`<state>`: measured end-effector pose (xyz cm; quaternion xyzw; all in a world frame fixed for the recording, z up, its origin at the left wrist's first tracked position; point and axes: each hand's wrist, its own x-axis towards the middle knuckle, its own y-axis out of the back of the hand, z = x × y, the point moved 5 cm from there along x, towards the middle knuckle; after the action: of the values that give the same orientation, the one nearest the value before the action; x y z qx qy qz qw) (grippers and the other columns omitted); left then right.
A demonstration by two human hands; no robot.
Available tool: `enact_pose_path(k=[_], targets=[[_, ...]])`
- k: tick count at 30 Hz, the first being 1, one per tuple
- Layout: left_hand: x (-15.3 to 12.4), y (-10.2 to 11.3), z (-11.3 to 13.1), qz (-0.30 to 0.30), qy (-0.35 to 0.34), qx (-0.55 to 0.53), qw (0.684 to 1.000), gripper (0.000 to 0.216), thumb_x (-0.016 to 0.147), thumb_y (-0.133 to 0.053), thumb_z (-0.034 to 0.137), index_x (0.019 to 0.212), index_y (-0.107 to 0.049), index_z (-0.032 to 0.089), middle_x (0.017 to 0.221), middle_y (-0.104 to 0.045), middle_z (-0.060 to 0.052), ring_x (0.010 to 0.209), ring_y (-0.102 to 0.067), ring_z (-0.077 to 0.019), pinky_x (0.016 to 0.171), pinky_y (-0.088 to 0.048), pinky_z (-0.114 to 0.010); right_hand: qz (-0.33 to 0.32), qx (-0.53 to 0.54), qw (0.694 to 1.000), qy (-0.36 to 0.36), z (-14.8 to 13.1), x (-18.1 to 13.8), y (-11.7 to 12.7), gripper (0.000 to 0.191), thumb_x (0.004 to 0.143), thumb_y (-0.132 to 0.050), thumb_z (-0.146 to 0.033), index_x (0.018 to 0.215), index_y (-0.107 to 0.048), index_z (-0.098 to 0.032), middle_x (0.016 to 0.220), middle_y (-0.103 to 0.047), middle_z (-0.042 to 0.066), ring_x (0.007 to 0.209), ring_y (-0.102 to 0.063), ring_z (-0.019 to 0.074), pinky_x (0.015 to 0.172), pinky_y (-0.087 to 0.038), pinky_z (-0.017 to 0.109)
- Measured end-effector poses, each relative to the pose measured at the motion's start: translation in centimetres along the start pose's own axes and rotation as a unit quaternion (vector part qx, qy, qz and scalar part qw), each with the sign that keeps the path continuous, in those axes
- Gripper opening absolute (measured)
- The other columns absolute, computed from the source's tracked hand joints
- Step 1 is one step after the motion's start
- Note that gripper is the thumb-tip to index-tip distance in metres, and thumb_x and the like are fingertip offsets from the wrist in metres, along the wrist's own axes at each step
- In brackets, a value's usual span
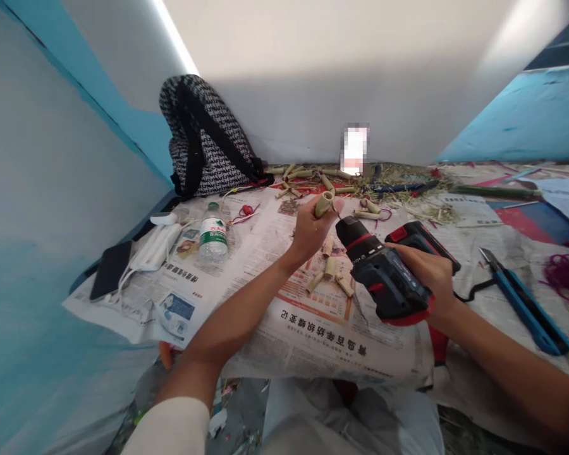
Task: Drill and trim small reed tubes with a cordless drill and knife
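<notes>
Upright in my left hand (308,229) is a short hollow bamboo tube (323,205), its open end facing up. My right hand (424,268) grips a black and red cordless drill (384,275) that points leftward at the tube. The thin bit reaches the side of the tube; whether it has entered the wall I cannot tell. Below the hands, several cut bamboo pieces (329,268) lie on the newspaper (275,341), set close together.
A water bottle (213,234), a dark phone (111,270) and white power strip (156,249) lie left. A patterned backpack (208,139) leans at the wall. A blue utility knife (526,303) and purple string (566,275) lie right. Bamboo shavings (408,180) and a lit screen (354,150) are behind.
</notes>
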<state>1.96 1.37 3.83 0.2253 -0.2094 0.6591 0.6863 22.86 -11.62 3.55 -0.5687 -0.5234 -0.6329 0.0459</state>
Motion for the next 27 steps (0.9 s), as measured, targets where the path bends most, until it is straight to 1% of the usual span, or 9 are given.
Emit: enact_pose_path(k=[3,7,9,13,15,21,24,27], targets=[[-0.1,0.0,0.0,0.007,0.004,0.007,1.000,0.066,0.091,-0.078,0.059,0.064,-0.032,0.021,0.063,-0.030,0.006,0.061,-0.027,-0.0099,0.059,-0.026,-0.030,-0.011,0.000,1.000,-0.002,0.0,-0.1,-0.2,0.031,0.101,-0.059,-0.027,0.129,-0.070,-0.025,0.091,-0.081,0.005,0.073,-0.079,0.0234,0.065,-0.058,0.032],[-0.4,0.1,-0.2,0.006,0.021,0.016,1.000,0.066,0.089,-0.081,0.055,0.063,-0.031,0.021,0.062,-0.031,0.007,0.060,-0.028,-0.0094,0.059,-0.025,-0.030,-0.015,-0.019,1.000,0.014,-0.3,-0.3,-0.4,0.029,0.103,-0.058,-0.029,0.130,-0.068,-0.025,0.093,-0.082,0.005,0.074,-0.079,0.0237,0.066,-0.058,0.032],[-0.4,0.1,-0.4,0.005,0.026,0.019,0.999,0.065,0.088,-0.082,0.055,0.064,-0.032,0.021,0.062,-0.033,0.007,0.060,-0.029,-0.0093,0.059,-0.027,-0.030,-0.014,-0.024,0.999,0.015,-0.4,-0.3,-0.4,0.028,0.104,-0.057,-0.029,0.130,-0.068,-0.025,0.093,-0.082,0.005,0.075,-0.080,0.0238,0.066,-0.058,0.032],[-0.1,0.0,-1.1,0.000,0.035,0.027,0.999,0.062,0.080,-0.088,0.061,0.066,-0.042,0.022,0.061,-0.039,0.008,0.060,-0.033,-0.0095,0.060,-0.032,-0.029,-0.021,-0.020,0.999,0.017,-0.1,-0.3,-0.3,0.030,0.103,-0.058,-0.027,0.131,-0.068,-0.023,0.088,-0.080,0.005,0.073,-0.079,0.0232,0.066,-0.058,0.032],[0.0,-0.1,-1.3,-0.004,0.046,0.023,0.999,0.062,0.079,-0.088,0.063,0.067,-0.044,0.022,0.062,-0.040,0.007,0.060,-0.034,-0.0097,0.061,-0.032,-0.029,-0.021,-0.017,1.000,0.015,0.0,-0.2,-0.3,0.031,0.102,-0.058,-0.026,0.131,-0.069,-0.022,0.089,-0.080,0.005,0.074,-0.079,0.0234,0.067,-0.059,0.032],[-0.3,-0.1,-0.6,-0.002,0.047,-0.002,0.999,0.068,0.083,-0.083,0.066,0.064,-0.035,0.021,0.062,-0.034,0.006,0.060,-0.031,-0.0094,0.059,-0.028,-0.030,-0.027,-0.018,0.999,0.025,-0.3,-0.2,-0.3,0.031,0.102,-0.058,-0.027,0.130,-0.070,-0.021,0.095,-0.082,0.008,0.075,-0.078,0.0232,0.066,-0.057,0.031],[-0.3,-0.1,-0.3,-0.005,0.031,-0.007,0.999,0.067,0.089,-0.079,0.064,0.065,-0.033,0.022,0.063,-0.032,0.006,0.061,-0.030,-0.0096,0.059,-0.026,-0.030,-0.028,-0.019,0.999,0.024,-0.6,-0.1,-0.3,0.029,0.102,-0.059,-0.025,0.128,-0.070,-0.022,0.090,-0.080,0.006,0.071,-0.076,0.0210,0.064,-0.055,0.030],[-0.3,0.0,-0.2,0.007,0.009,-0.002,1.000,0.065,0.091,-0.076,0.062,0.065,-0.032,0.022,0.063,-0.032,0.006,0.061,-0.029,-0.0098,0.059,-0.027,-0.031,-0.029,-0.014,0.999,0.023,-0.8,0.0,-0.3,0.027,0.103,-0.058,-0.024,0.127,-0.071,-0.022,0.088,-0.079,0.005,0.069,-0.074,0.0194,0.063,-0.053,0.028]])
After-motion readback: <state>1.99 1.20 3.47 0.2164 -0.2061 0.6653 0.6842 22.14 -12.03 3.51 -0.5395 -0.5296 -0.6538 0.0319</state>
